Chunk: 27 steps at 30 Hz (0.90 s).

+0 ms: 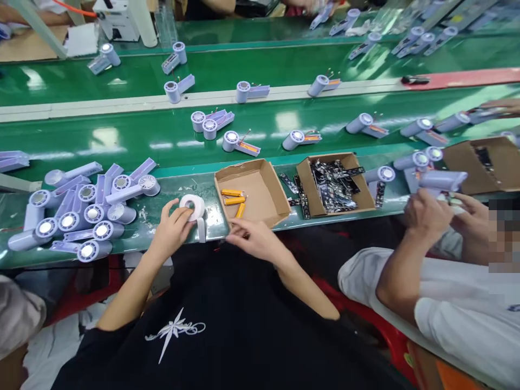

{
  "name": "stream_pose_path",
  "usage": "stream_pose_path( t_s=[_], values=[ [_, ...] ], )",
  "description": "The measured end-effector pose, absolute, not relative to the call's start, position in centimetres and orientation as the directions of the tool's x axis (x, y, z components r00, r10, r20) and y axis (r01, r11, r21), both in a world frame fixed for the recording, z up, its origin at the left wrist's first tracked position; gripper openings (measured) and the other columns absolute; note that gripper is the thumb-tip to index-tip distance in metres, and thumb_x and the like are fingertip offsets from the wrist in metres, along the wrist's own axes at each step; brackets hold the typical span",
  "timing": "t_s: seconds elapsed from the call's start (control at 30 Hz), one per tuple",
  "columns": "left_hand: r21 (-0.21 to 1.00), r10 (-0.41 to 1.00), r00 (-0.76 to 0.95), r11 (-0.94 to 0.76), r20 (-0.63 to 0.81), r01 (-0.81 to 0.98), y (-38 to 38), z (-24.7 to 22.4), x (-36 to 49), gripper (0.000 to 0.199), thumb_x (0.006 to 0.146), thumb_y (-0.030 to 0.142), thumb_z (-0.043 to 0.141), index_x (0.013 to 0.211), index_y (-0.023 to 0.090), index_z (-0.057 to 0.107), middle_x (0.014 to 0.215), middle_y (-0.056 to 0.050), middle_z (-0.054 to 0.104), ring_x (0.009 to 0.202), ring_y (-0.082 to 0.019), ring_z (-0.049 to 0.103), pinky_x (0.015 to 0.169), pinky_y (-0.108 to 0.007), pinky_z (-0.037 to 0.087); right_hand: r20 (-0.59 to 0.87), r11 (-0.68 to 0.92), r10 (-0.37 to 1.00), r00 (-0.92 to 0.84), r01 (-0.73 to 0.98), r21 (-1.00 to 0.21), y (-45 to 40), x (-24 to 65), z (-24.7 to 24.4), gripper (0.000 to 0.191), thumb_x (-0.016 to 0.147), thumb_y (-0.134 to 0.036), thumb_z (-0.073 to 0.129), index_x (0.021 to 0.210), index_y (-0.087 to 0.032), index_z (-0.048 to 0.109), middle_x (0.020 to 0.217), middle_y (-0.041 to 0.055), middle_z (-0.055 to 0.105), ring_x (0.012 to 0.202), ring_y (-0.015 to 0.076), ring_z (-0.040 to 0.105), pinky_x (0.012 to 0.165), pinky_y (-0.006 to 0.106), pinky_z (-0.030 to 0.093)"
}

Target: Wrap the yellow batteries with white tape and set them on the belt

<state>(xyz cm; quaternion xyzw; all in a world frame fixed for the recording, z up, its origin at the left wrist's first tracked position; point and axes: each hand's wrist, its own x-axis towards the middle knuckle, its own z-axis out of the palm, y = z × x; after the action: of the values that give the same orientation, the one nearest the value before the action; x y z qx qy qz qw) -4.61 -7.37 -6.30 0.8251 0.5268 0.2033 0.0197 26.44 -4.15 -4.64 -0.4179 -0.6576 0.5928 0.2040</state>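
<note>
Hands (171, 226) apart, right seemingly pinched

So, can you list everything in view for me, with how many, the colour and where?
White tape roll: one, white, under the left hand's fingers
Yellow cylinders: three, yellow-orange, in the left cardboard box
Cardboard boxes: three, brown, along the near bench
Circuit boards: many, mostly black, in and around the middle box
Fan-like units: too many to count surely, lilac, heaped left, spread across the green surfaces
Divider strip: one, pale, between the green surfaces
Boxy device: one, white, far left
Co-workers: several, partly visible, right, left and far side
Black top: one, white emblem
Left hand: one, bare, on the tape
Right hand: one, bare, at the left box's near edge
</note>
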Motion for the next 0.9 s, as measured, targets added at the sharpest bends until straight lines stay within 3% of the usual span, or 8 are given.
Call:
stream_pose_path(
  t_s=[0.1, 0.17, 0.33, 0.43, 0.53, 0.63, 0.77, 0.9],
  values=[
    [0.260, 0.817, 0.437, -0.546, 0.376, 0.797, -7.8, -3.5, -2.6, 0.030, 0.100, 0.017, 0.070, 0.130, 0.021, 0.065, 0.130, -0.013, 0.075, 0.151, -0.039, 0.054, 0.126, -0.070, 0.045, -0.166, 0.070, 0.689, -0.705, 0.293, -0.953, -4.6, 23.3, -4.3, 0.029, 0.100, -0.044, 0.077, 0.108, -0.018, 0.082, 0.082, 0.0038, 0.083, 0.065, 0.0155, 0.073, 0.070, 0.026, 0.055],
    [0.250, 0.793, 0.466, -0.579, 0.392, 0.776, -8.2, -2.8, -2.5, 0.031, 0.100, 0.014, 0.069, 0.130, 0.020, 0.063, 0.134, -0.014, 0.075, 0.145, -0.037, 0.060, 0.130, -0.072, 0.041, -0.075, 0.158, 0.597, -0.799, 0.209, -0.965, -5.2, 22.6, -4.5, 0.034, 0.108, -0.040, 0.065, 0.087, -0.018, 0.080, 0.073, 0.0030, 0.080, 0.064, 0.0149, 0.071, 0.069, 0.025, 0.051],
    [0.177, 0.829, 0.427, -0.510, 0.360, 0.841, -9.1, -4.8, -4.3, 0.032, 0.099, 0.006, 0.060, 0.128, 0.018, 0.064, 0.135, -0.016, 0.074, 0.128, -0.033, 0.072, 0.131, -0.079, 0.035, -0.117, 0.268, 0.352, -0.929, 0.219, -0.938, -4.8, 24.2, -4.1, 0.028, 0.107, -0.038, 0.068, 0.093, -0.020, 0.084, 0.075, 0.0004, 0.080, 0.069, 0.0155, 0.073, 0.068, 0.025, 0.047],
    [0.201, 0.854, 0.365, -0.458, 0.371, 0.866, -9.8, -5.9, -4.5, 0.033, 0.095, 0.005, 0.063, 0.126, 0.017, 0.065, 0.136, -0.017, 0.073, 0.150, -0.042, 0.054, 0.123, -0.077, 0.046, -0.275, 0.266, 0.527, -0.804, 0.463, -0.845, -2.6, 25.4, -3.4, 0.025, 0.107, -0.042, 0.069, 0.106, -0.022, 0.083, 0.092, 0.0025, 0.085, 0.083, 0.0184, 0.078, 0.077, 0.026, 0.050],
    [0.271, 0.860, 0.311, -0.438, 0.405, 0.857, -10.1, -6.2, -3.8, 0.040, 0.091, 0.004, 0.065, 0.128, 0.018, 0.066, 0.133, -0.015, 0.074, 0.163, -0.045, 0.035, 0.119, -0.072, 0.054, -0.366, 0.132, 0.855, -0.368, 0.836, -0.532, 0.0, 25.4, -3.7, 0.036, 0.111, -0.048, 0.057, 0.121, -0.018, 0.074, 0.106, 0.0131, 0.084, 0.099, 0.0279, 0.080, 0.086, 0.033, 0.053],
    [0.319, 0.865, 0.311, -0.446, 0.393, 0.836, -9.9, -6.2, -2.8, 0.044, 0.089, 0.003, 0.065, 0.129, 0.019, 0.068, 0.136, -0.014, 0.074, 0.164, -0.044, 0.032, 0.120, -0.071, 0.055, -0.436, 0.086, 0.875, -0.212, 0.953, -0.292, 2.1, 24.8, -5.3, 0.052, 0.104, -0.058, 0.065, 0.133, -0.014, 0.061, 0.115, 0.0231, 0.080, 0.108, 0.0385, 0.078, 0.088, 0.041, 0.056],
    [0.312, 0.868, 0.321, -0.447, 0.379, 0.838, -9.7, -5.9, -2.4, 0.042, 0.092, 0.004, 0.064, 0.130, 0.020, 0.070, 0.134, -0.013, 0.074, 0.161, -0.044, 0.035, 0.118, -0.069, 0.056, -0.447, 0.015, 0.845, -0.293, 0.849, -0.529, 3.4, 26.0, -7.4, 0.034, 0.091, -0.036, 0.076, 0.116, -0.020, 0.060, 0.110, 0.0153, 0.080, 0.104, 0.0318, 0.077, 0.090, 0.038, 0.057],
    [0.306, 0.860, 0.384, -0.485, 0.336, 0.819, -9.8, -4.9, -3.1, 0.042, 0.095, 0.010, 0.068, 0.134, 0.023, 0.072, 0.124, -0.012, 0.076, 0.153, -0.042, 0.042, 0.113, -0.064, 0.061, -0.345, -0.280, 0.902, -0.260, 0.258, -0.925, 2.8, 28.8, -7.0, 0.039, 0.086, -0.044, 0.076, 0.112, -0.023, 0.055, 0.098, 0.0070, 0.081, 0.090, 0.0233, 0.078, 0.085, 0.035, 0.061]
  ],
)
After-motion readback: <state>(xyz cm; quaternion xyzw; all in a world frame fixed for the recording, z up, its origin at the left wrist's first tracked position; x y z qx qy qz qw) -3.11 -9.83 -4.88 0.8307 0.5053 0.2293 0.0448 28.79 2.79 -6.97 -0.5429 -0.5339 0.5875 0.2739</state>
